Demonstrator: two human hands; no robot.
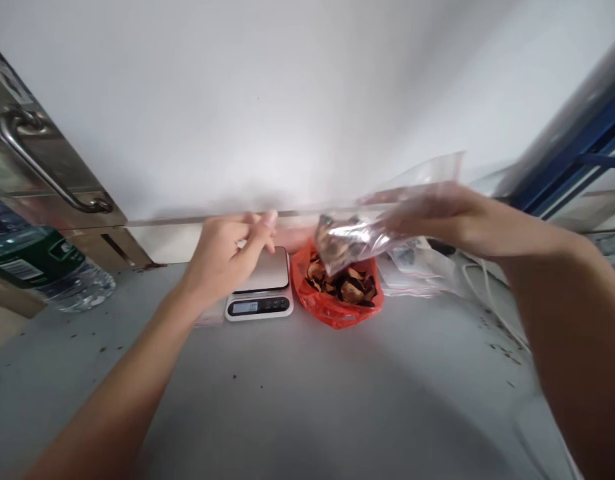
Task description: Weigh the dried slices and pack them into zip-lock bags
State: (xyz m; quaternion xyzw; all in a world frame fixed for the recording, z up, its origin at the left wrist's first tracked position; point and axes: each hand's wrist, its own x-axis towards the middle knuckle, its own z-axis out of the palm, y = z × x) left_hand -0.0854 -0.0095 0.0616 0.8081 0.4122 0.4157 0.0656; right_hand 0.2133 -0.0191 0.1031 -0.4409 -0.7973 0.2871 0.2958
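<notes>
My right hand [437, 217] grips a clear plastic bag [360, 233] with dark dried pieces in its lower end, held above an open red bag [340, 310] of the same dried pieces. My left hand [227, 257] hovers over a small digital kitchen scale [260, 297], fingers curled and pinched together at the tips; whether anything is between them I cannot make out. Both bags and the scale sit near the wall at the back of the grey table [307, 400].
A plastic water bottle [47, 270] lies at the left beside a metal door with a handle [42, 167]. More clear bags [417, 273] and white cables [487, 293] lie at the right, below a blue frame [582, 153]. Dark crumbs dot the table.
</notes>
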